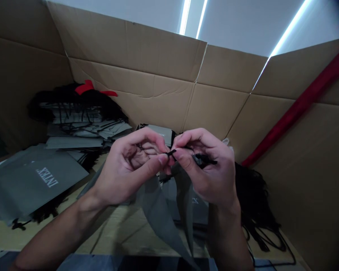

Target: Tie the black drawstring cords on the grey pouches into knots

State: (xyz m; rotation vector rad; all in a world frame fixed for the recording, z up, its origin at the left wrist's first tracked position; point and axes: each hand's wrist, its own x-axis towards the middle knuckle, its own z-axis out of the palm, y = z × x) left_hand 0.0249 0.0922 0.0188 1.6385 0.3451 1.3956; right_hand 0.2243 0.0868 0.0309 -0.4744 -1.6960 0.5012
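My left hand [132, 163] and my right hand [207, 162] meet in the middle of the view, thumbs and fingertips pinched together. Between the fingertips runs a short piece of black cord [171, 153], held by both hands. More of the dark cord pokes out across my right palm. Below the hands hangs a grey bag [161, 210], its side panels slack and partly spread. Whether the cord passes through the bag's edge is hidden by my fingers. Behind it, another grey bag [202, 210] with white lettering lies on the table.
Grey bags printed INTEX [45, 177] lie at the left, before a taller stack [76, 128] topped with black cords and a red strip [84, 87]. A heap of black cords [254, 199] is at right. Cardboard walls [147, 79] enclose the table [115, 229]; a red band [296, 105] crosses one.
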